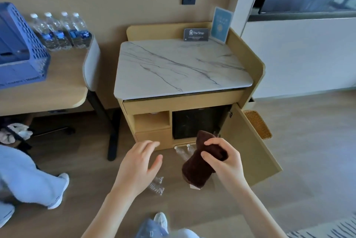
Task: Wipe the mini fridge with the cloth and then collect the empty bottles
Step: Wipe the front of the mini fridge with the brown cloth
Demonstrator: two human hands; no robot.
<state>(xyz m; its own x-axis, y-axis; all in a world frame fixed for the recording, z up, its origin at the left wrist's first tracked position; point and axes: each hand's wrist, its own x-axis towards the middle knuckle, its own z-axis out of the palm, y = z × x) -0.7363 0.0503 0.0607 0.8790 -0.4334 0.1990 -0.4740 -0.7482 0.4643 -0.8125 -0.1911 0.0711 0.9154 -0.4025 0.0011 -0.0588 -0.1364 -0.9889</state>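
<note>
The black mini fridge (194, 122) sits low in the wooden cabinet (181, 101), whose door (252, 141) stands swung open to the right. My right hand (223, 158) grips a dark brown cloth (198, 168) in front of the fridge. Beside it, my left hand (138, 162) hovers with relaxed fingers and holds nothing. Two empty clear bottles (183, 151) lie on the floor by the cabinet base, partly hidden behind the cloth. Another crushed clear bottle (157, 185) lies on the floor under my left hand.
A desk (48, 87) at the left carries a blue basket (19, 51) and several full water bottles (59, 31). A chair back (92, 66) stands between the desk and the cabinet. Another person's legs (34, 180) are at lower left. A woven tray (258, 124) sits behind the open door.
</note>
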